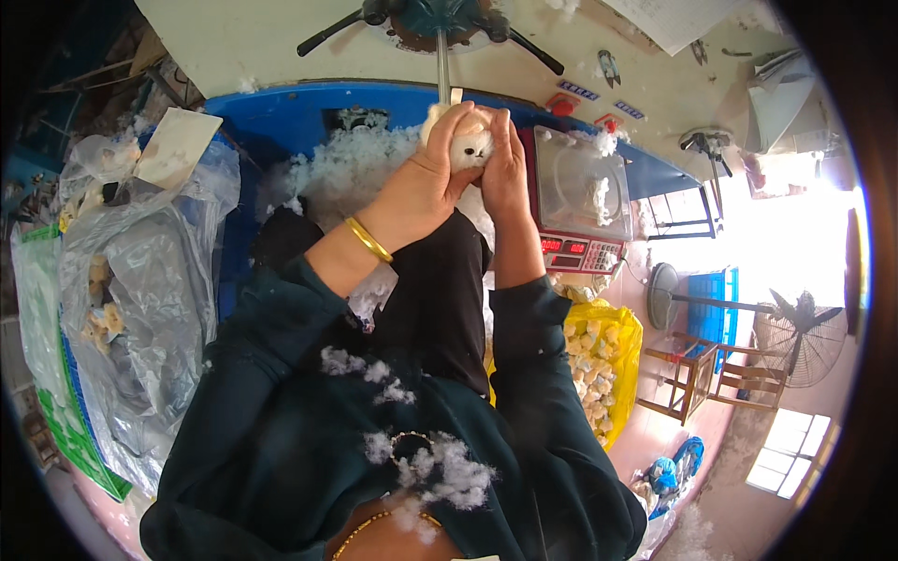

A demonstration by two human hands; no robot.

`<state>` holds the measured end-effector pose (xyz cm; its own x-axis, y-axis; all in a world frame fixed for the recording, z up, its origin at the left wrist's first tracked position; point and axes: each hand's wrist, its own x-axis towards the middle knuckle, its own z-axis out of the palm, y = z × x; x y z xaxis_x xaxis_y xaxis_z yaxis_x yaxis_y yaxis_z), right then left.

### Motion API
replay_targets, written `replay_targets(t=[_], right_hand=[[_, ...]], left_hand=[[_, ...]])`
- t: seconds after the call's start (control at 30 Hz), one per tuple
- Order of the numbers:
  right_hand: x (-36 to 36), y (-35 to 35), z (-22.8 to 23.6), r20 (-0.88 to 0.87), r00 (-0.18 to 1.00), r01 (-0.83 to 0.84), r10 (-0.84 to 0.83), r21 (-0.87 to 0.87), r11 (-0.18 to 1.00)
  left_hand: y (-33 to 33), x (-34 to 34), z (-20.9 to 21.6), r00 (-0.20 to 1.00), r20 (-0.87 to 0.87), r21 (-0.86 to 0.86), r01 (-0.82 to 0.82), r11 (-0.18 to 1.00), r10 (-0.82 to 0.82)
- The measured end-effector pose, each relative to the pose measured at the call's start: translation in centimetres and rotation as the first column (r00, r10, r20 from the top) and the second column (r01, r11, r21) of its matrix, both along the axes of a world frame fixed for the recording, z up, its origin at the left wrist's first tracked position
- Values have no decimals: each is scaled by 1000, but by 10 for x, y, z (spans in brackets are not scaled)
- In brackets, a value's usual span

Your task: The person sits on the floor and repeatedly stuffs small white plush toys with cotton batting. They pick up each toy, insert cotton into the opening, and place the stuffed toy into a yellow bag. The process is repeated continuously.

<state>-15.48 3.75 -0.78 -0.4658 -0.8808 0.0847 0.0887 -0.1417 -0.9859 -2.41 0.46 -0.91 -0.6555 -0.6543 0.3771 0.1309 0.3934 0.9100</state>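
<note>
A blue tub point(245, 126) lies in front of the person, a clear plastic bag point(150, 271) beside its left edge and a yellow bag point(625, 327) of small plush pieces nearer the person, below its right end. A digital scale point(582, 182) sits at that right end. White fluffy stuffing point(351, 168) is heaped inside, toward the far edge, over which a metal tube point(443, 70) reaches.

The left hand point(423, 182) is cupped, fingers curled around the left of a plush toy point(470, 148); the right hand point(505, 173), fingers nearly straight, presses its right side. Both have hold of it, above the tub's far edge, beside the tube's end; whether the tube enters it is hidden.

The toy should be light, soft and springy, hardly slippery or fragile; its rounded sides look the best place to grip, with spread palms.

It is short-piled and cream-white, with a peach patch on top, a pale tab point(456, 95) and a small dark eye point(470, 151).
</note>
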Motion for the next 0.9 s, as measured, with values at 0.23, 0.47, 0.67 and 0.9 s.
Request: replay_targets(t=[0.23,0.47,0.67,0.9], right_hand=[[33,7,34,-611,792,55,19,102,993],[34,-6,31,-676,736,49,-10,39,998],[25,19,10,-733,679,128,-47,55,990],[37,37,-7,-682,721,111,-120,-58,992]], left_hand=[[-32,11,6,1000,-20,-8,2,1000,-2],[-20,14,5,980,-108,-173,-184,968,167],[-2,0,-22,969,-4,-383,-231,894,248],[4,81,2,969,245,-141,71,988,-34]])
